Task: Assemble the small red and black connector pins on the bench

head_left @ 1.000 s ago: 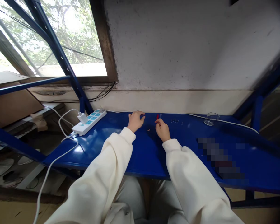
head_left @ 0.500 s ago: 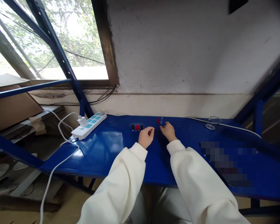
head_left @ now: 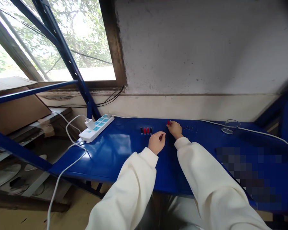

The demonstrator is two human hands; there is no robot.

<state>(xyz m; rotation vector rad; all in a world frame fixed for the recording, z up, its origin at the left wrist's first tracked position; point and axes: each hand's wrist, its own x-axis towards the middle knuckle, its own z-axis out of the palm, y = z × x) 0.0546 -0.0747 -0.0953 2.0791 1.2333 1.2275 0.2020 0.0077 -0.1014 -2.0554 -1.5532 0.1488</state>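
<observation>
Both my hands rest on a blue metal bench (head_left: 115,150). My left hand (head_left: 156,142) is curled closed with a tiny dark piece pinched in its fingers, just right of a row of small red and black upright pieces (head_left: 146,130). My right hand (head_left: 175,128) reaches a little farther back, fingers pinched on a small red piece (head_left: 168,122). A row of tiny dark parts (head_left: 190,128) lies just right of it.
A white power strip (head_left: 96,127) with a plugged charger and white cable lies at the bench's left rear. A small clear glass dish (head_left: 228,126) and a thin white cable (head_left: 259,132) are at the right rear. Blue rack struts, a window and cardboard stand left.
My left hand moved right from the far middle of the bench, uncovering the row of red and black pieces, and closed near my right hand. My right hand reached slightly farther back.
</observation>
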